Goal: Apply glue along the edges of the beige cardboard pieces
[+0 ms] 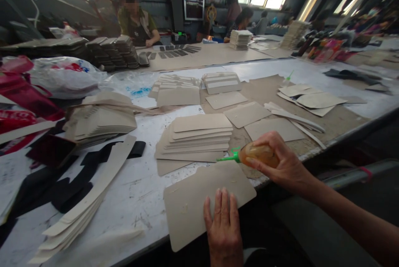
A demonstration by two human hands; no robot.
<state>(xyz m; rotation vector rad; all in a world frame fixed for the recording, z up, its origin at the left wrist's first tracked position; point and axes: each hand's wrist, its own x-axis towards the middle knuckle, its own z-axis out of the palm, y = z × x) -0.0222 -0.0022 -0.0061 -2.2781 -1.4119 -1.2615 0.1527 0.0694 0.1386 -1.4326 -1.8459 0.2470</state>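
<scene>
My right hand [285, 163] is wrapped round a small amber glue bottle [258, 154] with a green nozzle that points left over a grey cardboard piece [193, 200]. That piece lies at the table's near edge and overhangs it slightly. My left hand [222, 227] lies flat on the lower part of the piece, fingers stretched out and together. Just behind the piece sits a fanned stack of similar cardboard pieces [196, 138].
More cardboard pieces [249, 113] lie spread to the right, long curved strips [90, 196] and black cut shapes [71, 175] to the left. Another stack [102, 121], plastic bags [65, 77] and red bags stand further left. A seated person [135, 19] works at the far side.
</scene>
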